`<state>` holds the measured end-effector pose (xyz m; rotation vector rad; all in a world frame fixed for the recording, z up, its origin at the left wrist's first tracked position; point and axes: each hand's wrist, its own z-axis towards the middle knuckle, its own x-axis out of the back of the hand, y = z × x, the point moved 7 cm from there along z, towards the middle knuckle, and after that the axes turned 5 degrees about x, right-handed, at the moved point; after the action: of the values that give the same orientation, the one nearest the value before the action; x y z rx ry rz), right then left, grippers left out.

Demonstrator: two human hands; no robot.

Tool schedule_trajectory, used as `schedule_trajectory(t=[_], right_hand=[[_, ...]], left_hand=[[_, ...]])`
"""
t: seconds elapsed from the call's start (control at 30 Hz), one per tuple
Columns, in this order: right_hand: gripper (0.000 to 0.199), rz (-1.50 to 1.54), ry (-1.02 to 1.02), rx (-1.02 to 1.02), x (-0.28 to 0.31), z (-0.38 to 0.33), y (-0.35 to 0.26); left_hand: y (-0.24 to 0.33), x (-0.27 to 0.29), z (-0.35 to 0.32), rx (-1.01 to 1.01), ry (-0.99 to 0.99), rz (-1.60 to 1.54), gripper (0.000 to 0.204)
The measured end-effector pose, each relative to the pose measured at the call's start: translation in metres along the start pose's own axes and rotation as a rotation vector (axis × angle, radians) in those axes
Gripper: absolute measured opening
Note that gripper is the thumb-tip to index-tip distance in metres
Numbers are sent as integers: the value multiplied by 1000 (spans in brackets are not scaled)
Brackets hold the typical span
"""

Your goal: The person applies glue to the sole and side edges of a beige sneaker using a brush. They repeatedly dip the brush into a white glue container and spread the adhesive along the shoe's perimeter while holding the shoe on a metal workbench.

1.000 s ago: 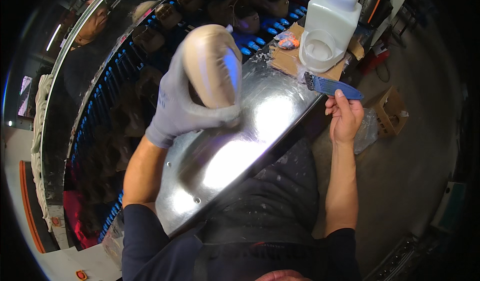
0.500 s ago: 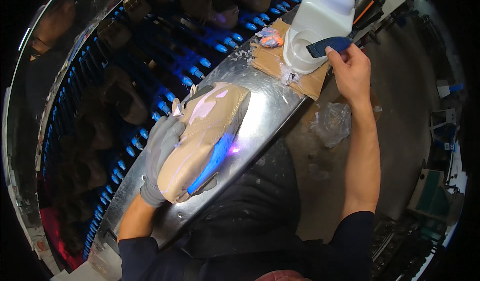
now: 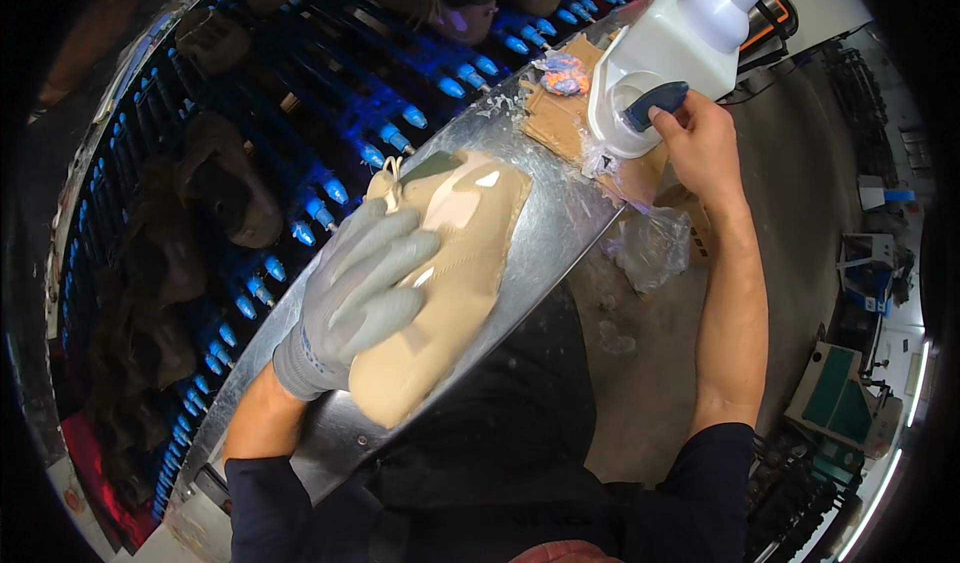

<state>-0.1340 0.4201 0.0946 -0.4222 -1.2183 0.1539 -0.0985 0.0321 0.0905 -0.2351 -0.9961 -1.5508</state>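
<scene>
My left hand (image 3: 365, 288), in a grey glove, lies over the side of a beige shoe upper (image 3: 465, 293) with its fingers wrapped around it. The shoe rests tilted on the shiny metal ledge (image 3: 545, 188), its toe toward me, with a lace loop at the far end. My bare right hand (image 3: 700, 143) pinches a dark blue, brush-like tool (image 3: 655, 105). The lower end of that tool dips into the round cup (image 3: 625, 138) at the front of a white plastic dispenser bottle (image 3: 690, 38), where its tip is hard to make out.
Brown cardboard (image 3: 560, 123) lies under the dispenser, with an orange and purple lump (image 3: 563, 73) on it. Left of the ledge runs a rack of blue-tipped rods (image 3: 320, 213) with dark shoes (image 3: 230, 178). A clear plastic bag (image 3: 655, 248) hangs beside the ledge.
The shoe has turned slightly, and my left hand's fingers now reach farther over its side. The brush-like tool has tipped more upright in the cup. The whole view has shifted a little.
</scene>
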Motion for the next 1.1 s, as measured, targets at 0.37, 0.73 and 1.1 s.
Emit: schedule_trajectory(t=[0.37,0.73,1.1], right_hand=[[23,866,180,-413,-4,-25,85],[15,1554,-13,-458,-75,-81,113],[14,1492,282,-292,-86,-183,-45]], left_hand=[[-9,-32,-31,199,-13,167,75],[-8,-24,-71,48,-18,277,33],[-44,-31,-93,794,-231,-158,71]])
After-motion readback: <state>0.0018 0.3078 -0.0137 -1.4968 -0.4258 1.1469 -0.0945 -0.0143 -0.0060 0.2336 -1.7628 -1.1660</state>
